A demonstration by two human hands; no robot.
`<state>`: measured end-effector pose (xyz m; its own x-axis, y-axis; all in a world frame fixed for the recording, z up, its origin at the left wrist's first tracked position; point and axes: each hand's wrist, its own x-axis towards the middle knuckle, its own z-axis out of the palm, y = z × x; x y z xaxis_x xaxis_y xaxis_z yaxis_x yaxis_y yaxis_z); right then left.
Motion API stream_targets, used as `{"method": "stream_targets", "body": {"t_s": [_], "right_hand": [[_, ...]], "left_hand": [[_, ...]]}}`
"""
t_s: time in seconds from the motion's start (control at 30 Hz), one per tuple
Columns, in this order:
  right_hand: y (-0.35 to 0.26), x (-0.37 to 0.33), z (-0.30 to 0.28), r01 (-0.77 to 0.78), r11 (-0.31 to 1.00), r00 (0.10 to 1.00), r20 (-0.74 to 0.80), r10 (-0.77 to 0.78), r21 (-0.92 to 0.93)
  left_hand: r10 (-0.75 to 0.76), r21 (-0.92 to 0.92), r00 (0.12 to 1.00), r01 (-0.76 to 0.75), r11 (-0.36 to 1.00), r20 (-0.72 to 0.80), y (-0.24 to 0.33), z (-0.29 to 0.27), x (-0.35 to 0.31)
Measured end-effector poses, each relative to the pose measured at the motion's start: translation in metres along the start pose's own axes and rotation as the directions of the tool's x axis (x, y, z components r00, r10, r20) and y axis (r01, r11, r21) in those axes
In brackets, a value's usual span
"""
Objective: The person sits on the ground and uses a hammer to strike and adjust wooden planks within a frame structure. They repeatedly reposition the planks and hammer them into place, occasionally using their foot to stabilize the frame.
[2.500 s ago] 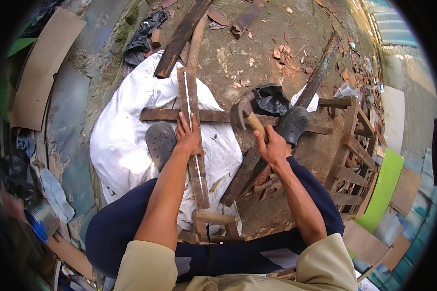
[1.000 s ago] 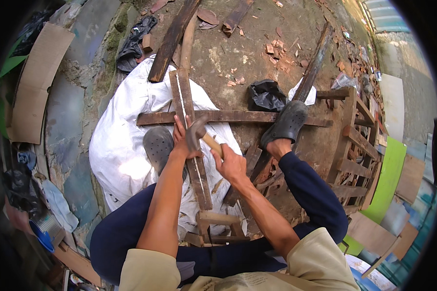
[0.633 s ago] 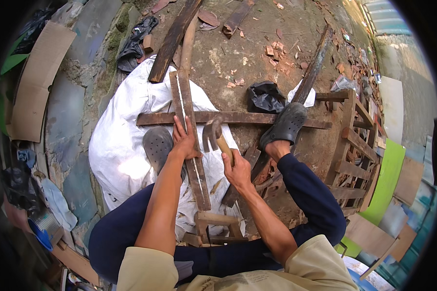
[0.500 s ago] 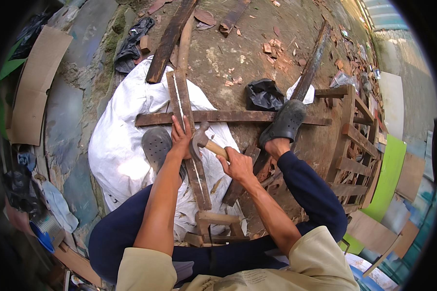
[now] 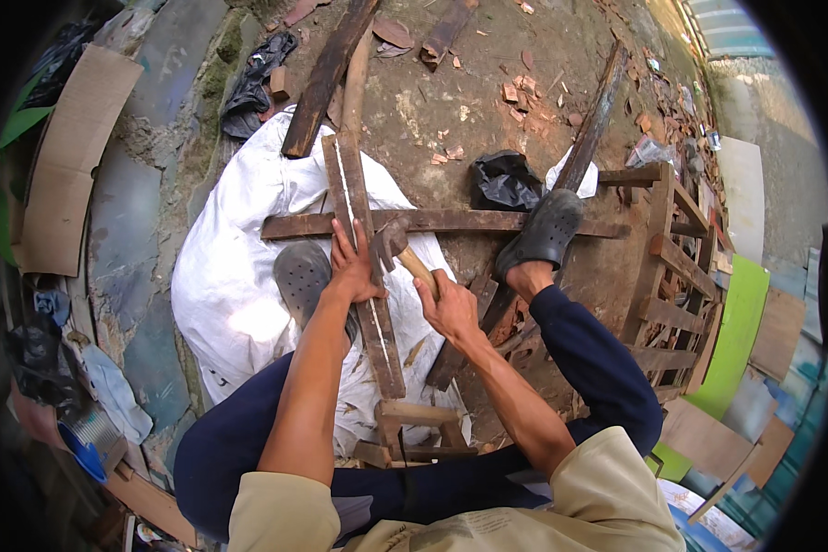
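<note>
Pale-handled claw hammer [image 5: 410,260] held beside a long brown white-striped wooden plank [image 5: 378,340]

The left hand [image 5: 350,273] lay spread on the plank; the right hand [image 5: 453,308] was clamped around the hammer's handle. A mistimed swing could have struck the left fingers, given the head's nearness, or rocked the plank over the dark brown wooden crosspiece [image 5: 474,221]. The plank lay beneath the left palm, leftward of the right hand's grip.
</note>
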<state>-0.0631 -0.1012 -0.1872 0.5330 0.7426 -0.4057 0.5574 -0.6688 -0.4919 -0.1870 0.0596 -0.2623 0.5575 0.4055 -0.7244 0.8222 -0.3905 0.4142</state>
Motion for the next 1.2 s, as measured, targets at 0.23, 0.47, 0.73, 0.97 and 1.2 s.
{"method": "stream_targets", "body": {"t_s": [0.23,0.47,0.73,0.97,1.2], "right_hand": [[0.030,0.021,-0.008,-0.014,0.983,0.998,0.053,0.024,-0.184],[0.025,0.008,0.002,0.014,0.988,0.994,0.107,0.002,-0.153],[0.012,0.009,-0.001,-0.034,0.993,0.996,0.074,0.042,-0.109],[0.029,0.009,-0.005,-0.221,0.922,0.947,-0.156,0.281,0.318],[0.069,0.018,-0.043,-0.317,0.170,0.754,0.140,0.642,0.933]], "left_hand": [[0.069,-0.105,0.986,-0.086,0.991,-0.152,-0.022,0.024,0.018],[0.021,0.054,1.000,-0.021,0.998,-0.010,-0.011,0.008,0.013],[-0.035,-0.008,0.999,0.035,0.999,0.040,0.001,-0.004,-0.003],[-0.019,-0.030,1.000,0.020,0.999,0.025,0.005,-0.004,0.001],[-0.053,0.018,0.998,0.053,0.998,0.040,0.008,-0.007,0.000]]}}
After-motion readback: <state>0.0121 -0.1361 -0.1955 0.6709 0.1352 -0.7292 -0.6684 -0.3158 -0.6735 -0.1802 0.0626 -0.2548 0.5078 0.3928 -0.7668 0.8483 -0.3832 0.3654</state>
